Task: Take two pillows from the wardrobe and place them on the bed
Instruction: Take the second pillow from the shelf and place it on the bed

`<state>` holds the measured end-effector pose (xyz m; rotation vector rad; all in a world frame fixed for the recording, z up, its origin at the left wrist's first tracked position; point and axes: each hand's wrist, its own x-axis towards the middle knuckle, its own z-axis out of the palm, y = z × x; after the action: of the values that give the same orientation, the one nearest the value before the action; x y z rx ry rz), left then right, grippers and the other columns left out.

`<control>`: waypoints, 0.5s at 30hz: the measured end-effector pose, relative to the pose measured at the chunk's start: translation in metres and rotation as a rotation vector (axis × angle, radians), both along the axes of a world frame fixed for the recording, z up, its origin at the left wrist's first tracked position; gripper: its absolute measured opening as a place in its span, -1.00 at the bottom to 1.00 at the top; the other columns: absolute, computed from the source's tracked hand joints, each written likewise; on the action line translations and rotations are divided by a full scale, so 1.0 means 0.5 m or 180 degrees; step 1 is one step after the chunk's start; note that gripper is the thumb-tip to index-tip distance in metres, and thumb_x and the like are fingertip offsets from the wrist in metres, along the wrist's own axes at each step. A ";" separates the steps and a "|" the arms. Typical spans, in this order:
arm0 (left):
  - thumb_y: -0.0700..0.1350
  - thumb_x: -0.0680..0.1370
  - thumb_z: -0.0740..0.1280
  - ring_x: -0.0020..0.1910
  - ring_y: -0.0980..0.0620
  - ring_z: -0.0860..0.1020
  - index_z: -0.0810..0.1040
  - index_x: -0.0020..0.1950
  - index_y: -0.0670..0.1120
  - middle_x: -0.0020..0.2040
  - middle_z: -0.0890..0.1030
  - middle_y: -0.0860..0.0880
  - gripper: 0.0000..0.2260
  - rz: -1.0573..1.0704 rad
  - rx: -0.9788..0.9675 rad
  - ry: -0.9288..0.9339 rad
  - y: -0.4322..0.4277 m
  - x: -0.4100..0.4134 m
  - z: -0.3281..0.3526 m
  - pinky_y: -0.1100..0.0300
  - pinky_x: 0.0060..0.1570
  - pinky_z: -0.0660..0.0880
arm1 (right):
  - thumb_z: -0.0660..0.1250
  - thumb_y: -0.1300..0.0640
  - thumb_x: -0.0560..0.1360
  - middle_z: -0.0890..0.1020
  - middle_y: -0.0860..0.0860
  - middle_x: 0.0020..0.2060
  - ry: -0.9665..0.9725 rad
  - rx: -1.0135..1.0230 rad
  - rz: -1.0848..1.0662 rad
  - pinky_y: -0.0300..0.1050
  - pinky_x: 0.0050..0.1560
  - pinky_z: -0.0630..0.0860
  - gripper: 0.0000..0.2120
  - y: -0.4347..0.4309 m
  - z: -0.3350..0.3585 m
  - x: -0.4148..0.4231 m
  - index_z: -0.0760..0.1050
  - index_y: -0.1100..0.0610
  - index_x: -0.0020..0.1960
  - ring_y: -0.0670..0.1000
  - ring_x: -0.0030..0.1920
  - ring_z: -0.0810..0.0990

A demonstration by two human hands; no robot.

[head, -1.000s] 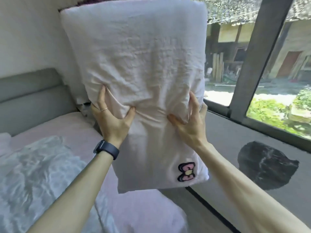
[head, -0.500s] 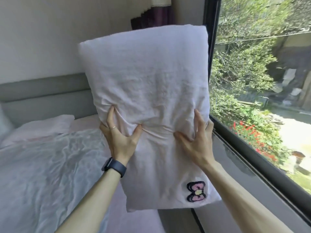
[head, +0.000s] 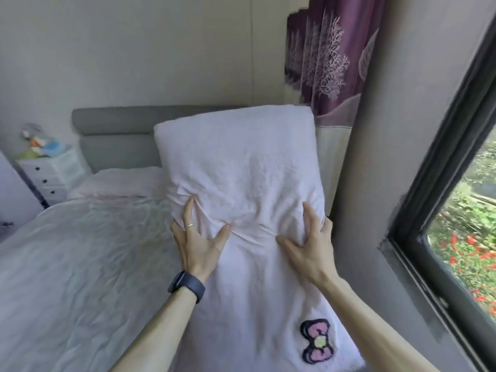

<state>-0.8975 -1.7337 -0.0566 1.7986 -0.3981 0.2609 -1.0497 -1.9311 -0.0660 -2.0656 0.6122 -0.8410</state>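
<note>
Pillow (head: 241, 167) up in front of me, held on end, both my hands clamped on its near face about midway. Pale pink-white case, wrinkled where I pinch it. Left hand (head: 197, 238) grips the left side, fingers spread, thumb pressing a fold toward the centre; ring (head: 189, 225) on one finger, dark watch (head: 187, 285) on the wrist. Right hand (head: 308, 244) grips the right side, fingers curled around the edge, thumb pointing inward. Fabric bunches between the two thumbs. Pink bow patch (head: 318, 342) with black outline sits near the pillow's lower right corner.

Pillow hangs over the right side of the bed (head: 80, 264); can't tell whether its bottom edge touches the mattress. Bed covered with a crumpled white quilt. Second pillow (head: 120, 182) lies flat at the head end, against the grey headboard (head: 115, 140), just left of the one I hold.

White drawer unit (head: 52, 174) left of the headboard, blurred clutter on top. Purple patterned curtain (head: 327, 63) behind the pillow's upper right. Dark-framed window (head: 434, 200) on the right, greenery and red flowers outside.
</note>
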 end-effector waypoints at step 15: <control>0.06 0.35 0.62 0.49 -0.13 0.24 0.18 0.53 0.31 0.50 0.20 -0.11 -0.11 0.1011 0.0285 0.0826 -0.146 0.445 -0.078 0.04 0.41 0.26 | 0.47 -0.28 0.40 0.20 0.05 0.40 0.0912 0.0267 0.1131 0.17 0.37 0.43 -0.09 -0.231 -0.069 0.588 0.03 -0.26 0.58 0.16 0.34 0.43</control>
<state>-0.6750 -1.8068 -0.0955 1.9519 0.0621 0.2285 -0.7558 -2.0468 -0.1006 -2.1482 0.4026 -0.3136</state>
